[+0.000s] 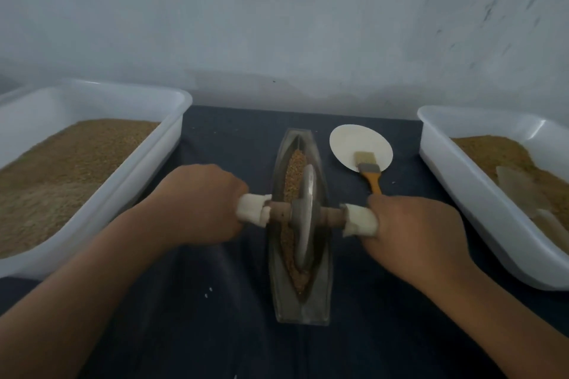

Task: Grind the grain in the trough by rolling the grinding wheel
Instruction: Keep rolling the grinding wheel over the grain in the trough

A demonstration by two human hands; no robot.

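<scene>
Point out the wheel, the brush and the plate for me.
wheel (306, 194): head view, on the metal disc.
brush (368, 168): head view, on the grey ferrule.
plate (351, 140): head view, on its bare far part.

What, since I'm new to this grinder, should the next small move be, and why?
Probably roll the grinding wheel away from you: the left hand and right hand grip its wrapped handles, it stands midway in the trough, and coarse-looking grain lies ahead of it.
</scene>
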